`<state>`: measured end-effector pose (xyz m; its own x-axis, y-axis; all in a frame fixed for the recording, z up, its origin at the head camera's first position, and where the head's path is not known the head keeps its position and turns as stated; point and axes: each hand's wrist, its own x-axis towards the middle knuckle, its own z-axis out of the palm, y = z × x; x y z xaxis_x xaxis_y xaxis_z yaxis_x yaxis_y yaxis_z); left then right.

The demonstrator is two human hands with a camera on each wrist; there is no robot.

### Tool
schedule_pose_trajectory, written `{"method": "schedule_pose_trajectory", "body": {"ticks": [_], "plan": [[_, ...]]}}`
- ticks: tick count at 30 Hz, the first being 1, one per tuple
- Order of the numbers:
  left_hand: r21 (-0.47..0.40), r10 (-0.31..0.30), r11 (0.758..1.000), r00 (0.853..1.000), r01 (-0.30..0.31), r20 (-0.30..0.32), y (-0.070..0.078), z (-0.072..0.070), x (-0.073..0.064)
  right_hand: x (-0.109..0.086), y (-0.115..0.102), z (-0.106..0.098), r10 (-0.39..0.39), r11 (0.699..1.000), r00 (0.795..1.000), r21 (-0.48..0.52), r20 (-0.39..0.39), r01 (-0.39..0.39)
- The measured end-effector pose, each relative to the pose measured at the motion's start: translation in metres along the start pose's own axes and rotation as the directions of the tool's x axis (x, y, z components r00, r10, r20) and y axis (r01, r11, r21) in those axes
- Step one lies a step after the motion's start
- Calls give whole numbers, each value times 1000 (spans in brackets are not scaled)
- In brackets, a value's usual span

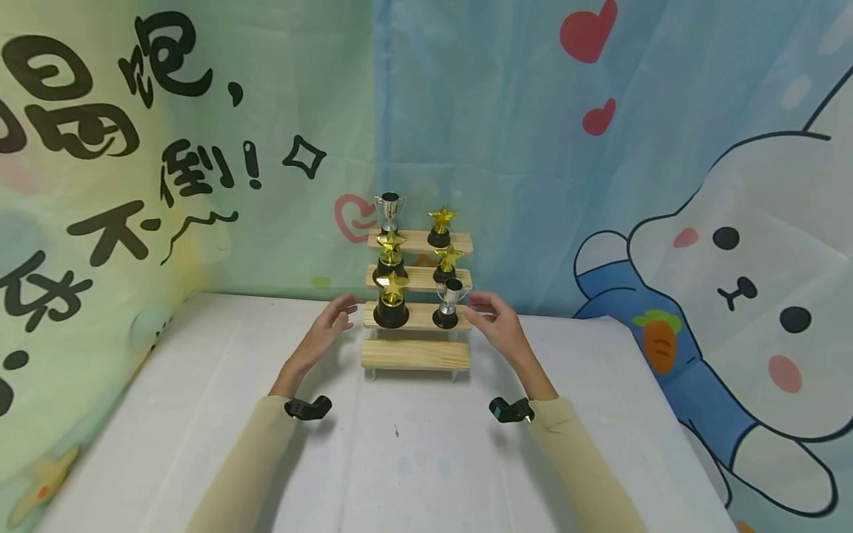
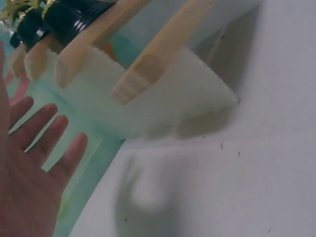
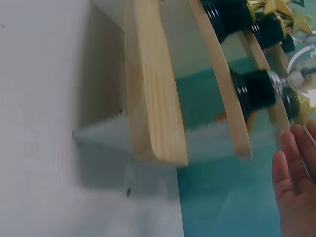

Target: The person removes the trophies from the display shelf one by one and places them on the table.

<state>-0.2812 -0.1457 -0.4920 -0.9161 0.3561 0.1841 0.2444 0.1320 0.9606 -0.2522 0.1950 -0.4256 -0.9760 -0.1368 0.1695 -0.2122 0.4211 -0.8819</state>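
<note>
A tiered wooden shelf (image 1: 416,355) on white side supports stands at the back of the table. Its upper three boards carry small trophies on black bases; the lowest board is bare. Silver cups stand at the top left (image 1: 390,209) and lower right (image 1: 451,293); gold star trophies (image 1: 392,303) fill the other spots. To the shelf's left is my left hand (image 1: 331,323), fingers extended and apart from it in the left wrist view (image 2: 34,168). My right hand (image 1: 496,326) is beside the lower silver cup, fingers loosely bent, holding nothing; contact with the shelf cannot be told.
A white cloth (image 1: 413,459) covers the table, with small dark specks on it. Behind hangs a printed curtain (image 1: 480,111) with hearts, writing and a cartoon rabbit. Each wrist wears a black camera strap (image 1: 309,408).
</note>
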Motion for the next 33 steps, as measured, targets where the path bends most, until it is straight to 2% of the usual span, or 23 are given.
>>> {"method": "schedule_pose_trajectory", "body": {"ticks": [6, 13, 17, 24, 33], "plan": [[14, -1, 1000, 1000, 1, 1, -3, 7, 7, 5, -7, 12, 16, 1000, 1000, -14, 11, -16], [48, -25, 999, 1000, 24, 16, -32, 10, 22, 27, 35, 25, 4, 1000, 1000, 13, 17, -4], [73, -36, 997, 999, 34, 20, -32, 11, 23, 28, 34, 29, 10, 1000, 1000, -11, 17, -9], [87, -96, 992, 995, 93, 38, -31, 12, 22, 28, 33, 34, -5, 1000, 1000, -12, 5, 5], [80, -67, 995, 997, 65, 30, -29, 11, 27, 29, 32, 37, -26, 999, 1000, -33, -6, 25]]}}
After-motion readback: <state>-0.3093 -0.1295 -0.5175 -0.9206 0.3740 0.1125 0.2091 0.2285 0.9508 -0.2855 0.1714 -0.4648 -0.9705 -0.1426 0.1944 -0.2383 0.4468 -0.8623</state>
